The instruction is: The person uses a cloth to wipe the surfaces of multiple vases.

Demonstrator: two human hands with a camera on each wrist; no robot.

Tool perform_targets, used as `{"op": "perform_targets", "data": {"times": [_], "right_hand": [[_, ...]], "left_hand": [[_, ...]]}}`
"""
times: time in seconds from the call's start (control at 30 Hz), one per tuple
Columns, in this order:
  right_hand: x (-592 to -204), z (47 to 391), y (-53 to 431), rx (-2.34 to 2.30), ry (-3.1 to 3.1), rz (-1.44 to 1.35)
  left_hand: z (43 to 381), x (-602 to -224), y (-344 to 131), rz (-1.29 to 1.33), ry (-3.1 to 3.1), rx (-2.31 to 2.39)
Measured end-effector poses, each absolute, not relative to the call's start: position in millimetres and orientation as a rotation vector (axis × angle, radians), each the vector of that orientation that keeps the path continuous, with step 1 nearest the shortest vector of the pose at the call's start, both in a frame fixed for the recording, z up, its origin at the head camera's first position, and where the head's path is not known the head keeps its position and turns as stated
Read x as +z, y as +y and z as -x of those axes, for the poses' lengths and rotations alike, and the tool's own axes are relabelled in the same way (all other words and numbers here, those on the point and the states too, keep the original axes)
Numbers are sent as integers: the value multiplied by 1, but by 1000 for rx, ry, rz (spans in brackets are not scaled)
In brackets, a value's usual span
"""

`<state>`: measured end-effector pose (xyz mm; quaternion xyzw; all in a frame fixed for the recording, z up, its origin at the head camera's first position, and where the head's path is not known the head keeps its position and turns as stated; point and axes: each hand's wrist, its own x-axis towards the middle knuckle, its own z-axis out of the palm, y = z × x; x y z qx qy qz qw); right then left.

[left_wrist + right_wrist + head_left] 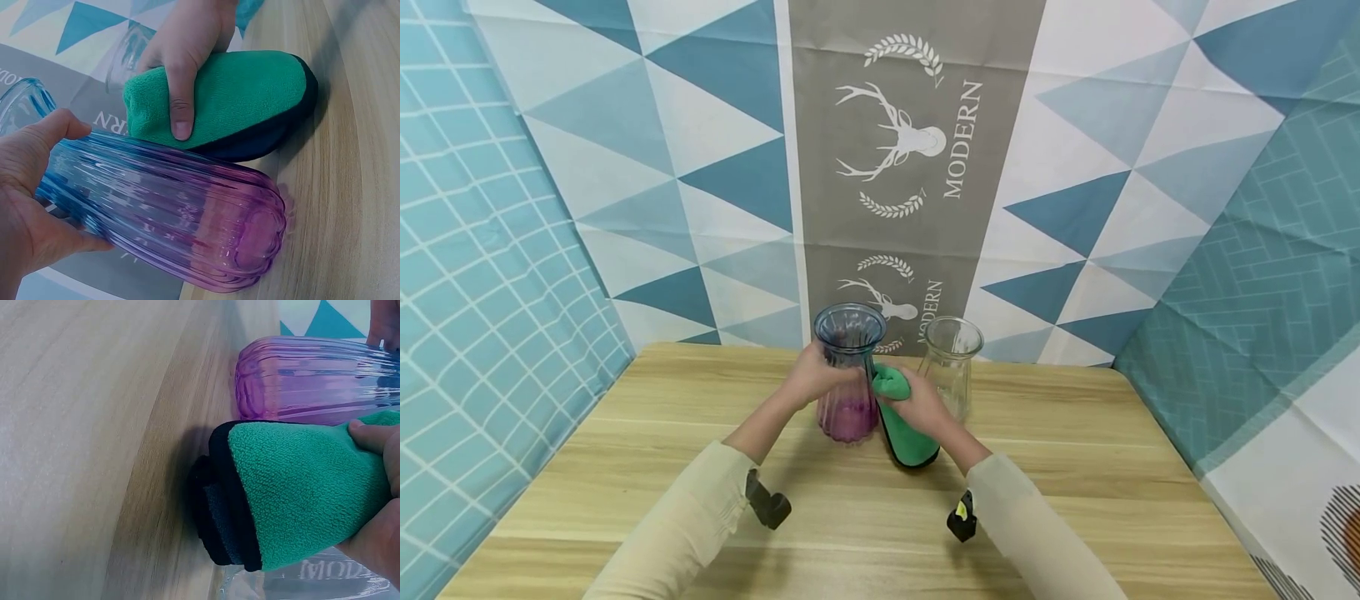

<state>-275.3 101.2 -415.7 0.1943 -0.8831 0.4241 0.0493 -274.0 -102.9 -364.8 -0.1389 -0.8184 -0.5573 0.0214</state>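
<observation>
A fluted glass vase (pixel 850 421), blue at the top and purple at the base, stands near the table's back edge. My left hand (pixel 811 379) grips it below the flared rim, thumb and fingers on opposite sides. In my right hand (pixel 925 407) is a folded green cloth (pixel 300 487) with dark edging and a dark underside. The thumb presses on its green face in the left wrist view, and the cloth (pixel 244 87) hangs right beside the vase (pixel 187 206). Behind the right hand stands a clear glass vase (pixel 955 337), partly hidden by that hand.
The wood-grain table (pixel 1060 500) ends just behind the vases, where a patterned cloth backdrop (pixel 917 50) rises. Blue tiled-pattern sheeting (pixel 490 275) closes off the left side, and more sheeting (pixel 1262 292) the right. A black wrist camera (pixel 767 504) sits on the left sleeve.
</observation>
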Motion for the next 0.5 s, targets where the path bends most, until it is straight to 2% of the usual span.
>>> {"op": "perform_targets", "data": {"times": [0.3,0.5], "right_hand": [[-404,274,100,1411,-2539,-625],[-389,273,96,1516,-2425,-548]], "left_hand": [[275,-366,-103,403,-2559,-1711],[275,-365,-103,413,-2570,-1677]]}}
